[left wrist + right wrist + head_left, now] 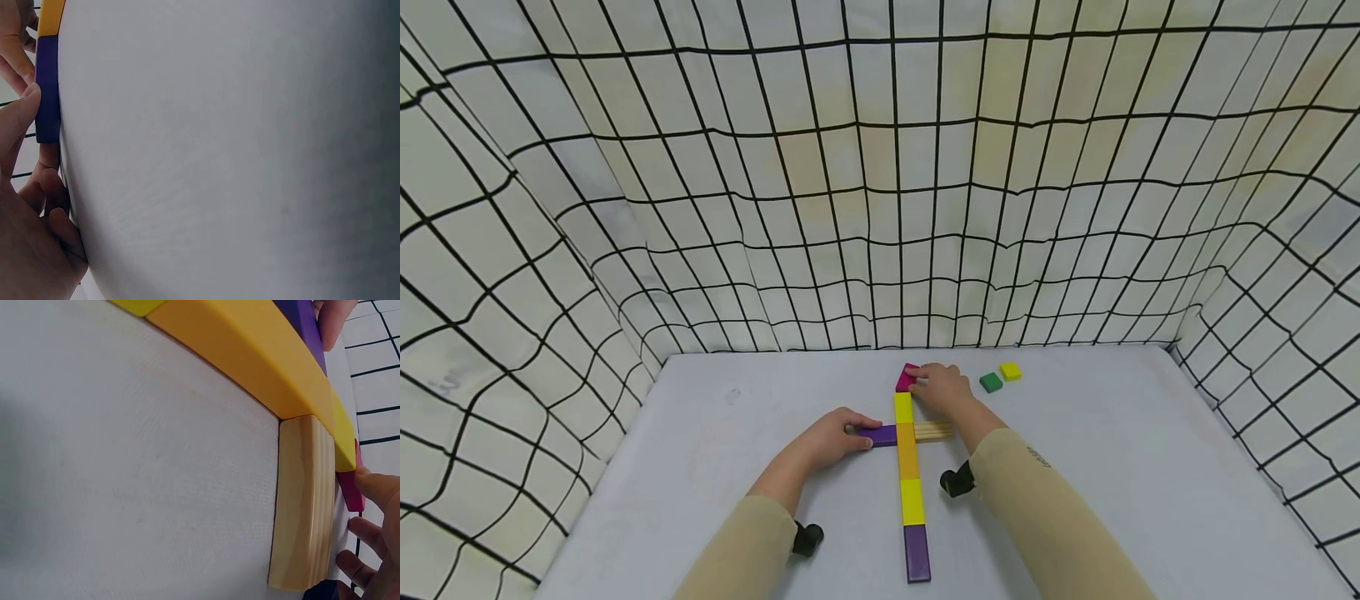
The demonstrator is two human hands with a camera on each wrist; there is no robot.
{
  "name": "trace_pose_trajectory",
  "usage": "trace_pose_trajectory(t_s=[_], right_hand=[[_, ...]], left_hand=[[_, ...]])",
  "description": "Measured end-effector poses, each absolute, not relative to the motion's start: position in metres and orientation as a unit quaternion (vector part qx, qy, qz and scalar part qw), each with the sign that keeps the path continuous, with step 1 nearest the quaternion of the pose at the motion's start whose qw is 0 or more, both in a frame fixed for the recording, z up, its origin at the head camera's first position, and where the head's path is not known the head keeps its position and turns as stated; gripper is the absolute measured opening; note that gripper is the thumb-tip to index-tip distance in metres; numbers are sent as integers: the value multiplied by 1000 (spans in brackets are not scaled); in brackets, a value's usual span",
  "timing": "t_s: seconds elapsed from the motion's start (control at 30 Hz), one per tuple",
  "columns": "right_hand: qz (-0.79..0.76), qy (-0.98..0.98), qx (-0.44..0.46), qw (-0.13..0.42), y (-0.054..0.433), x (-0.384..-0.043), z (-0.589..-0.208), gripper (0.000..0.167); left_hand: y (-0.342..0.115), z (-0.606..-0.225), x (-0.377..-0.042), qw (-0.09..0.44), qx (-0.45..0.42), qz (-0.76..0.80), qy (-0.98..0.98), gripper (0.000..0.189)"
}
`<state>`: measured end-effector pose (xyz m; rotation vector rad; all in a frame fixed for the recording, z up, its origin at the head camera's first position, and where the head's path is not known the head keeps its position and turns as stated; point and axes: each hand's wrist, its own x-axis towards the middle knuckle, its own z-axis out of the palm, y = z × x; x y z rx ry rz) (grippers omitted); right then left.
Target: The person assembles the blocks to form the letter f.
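Note:
My left hand (832, 438) pinches a purple block (884, 436) between thumb and fingers. The block's right end meets an orange block (907, 452) in a straight row. Above the orange one in the head view lies a yellow block (903, 408); below it come another yellow block (912, 502) and a purple block (917, 555). At the far end my right hand (943, 388) holds a magenta block (903, 382) with thumb and finger. That block sits tilted near the row's end. A ridged bare-wood block (302, 506) extends from the orange block's right side.
A green block (991, 382) and a small yellow block (1011, 372) lie right of my right hand. Black netting (895, 125) over pale walls surrounds the white table (700, 467) at the back and sides. Dark wrist devices (807, 540) hang below both sleeves.

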<state>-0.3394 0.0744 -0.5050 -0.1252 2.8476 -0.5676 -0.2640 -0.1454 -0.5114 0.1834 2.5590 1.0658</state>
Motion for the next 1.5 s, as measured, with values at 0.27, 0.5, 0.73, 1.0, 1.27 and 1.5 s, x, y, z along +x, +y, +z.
trace_pose_trajectory(t_s=[0.27,0.5,0.73,1.0,1.27,1.5], right_hand=[[-194,972,-48,120,76,-337,-502,42],[-244,964,-38,101,81,-335,-502,40],[-290,953,-27,79,85,-333,-503,37],[-297,952,-55,49,97,-332,-501,37],[-278,957,-74,48,118,-329,-497,36],[-247,963,-92,47,142,-321,-492,39]], left_hand=[[-144,-510,-263,181,64,379,905,27],[-143,-510,-262,183,63,379,905,27],[-142,-510,-261,178,55,378,907,26],[-143,-511,-261,181,48,379,907,26],[-143,-511,-260,177,51,381,906,26],[-143,-510,-259,174,54,383,906,26]])
